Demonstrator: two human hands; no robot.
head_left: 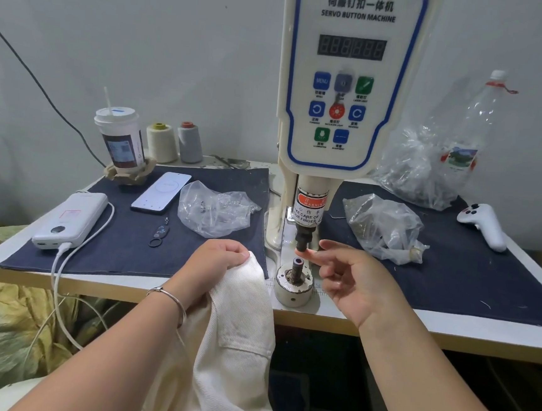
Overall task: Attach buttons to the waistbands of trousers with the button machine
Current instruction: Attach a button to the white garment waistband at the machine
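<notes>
The white servo button machine [349, 81] stands at the table's middle, its dark upper punch [302, 239] above the round lower die [294, 282]. My left hand [215, 262] grips the waistband of cream trousers [235, 333], just left of the die; the cloth hangs down over the table edge. My right hand [351, 278] hovers right of the die with fingers spread, its index fingertip touching the underside of the punch. I cannot tell whether a button sits under that fingertip.
Dark cloth mats cover the table [448, 335]. On the left lie a power bank [72, 217] with cable, a phone [161, 191], a clear bag [217, 208], a cup [120, 138] and two thread cones. On the right lie bags of parts [385, 228], a plastic bottle and a white controller [484, 224].
</notes>
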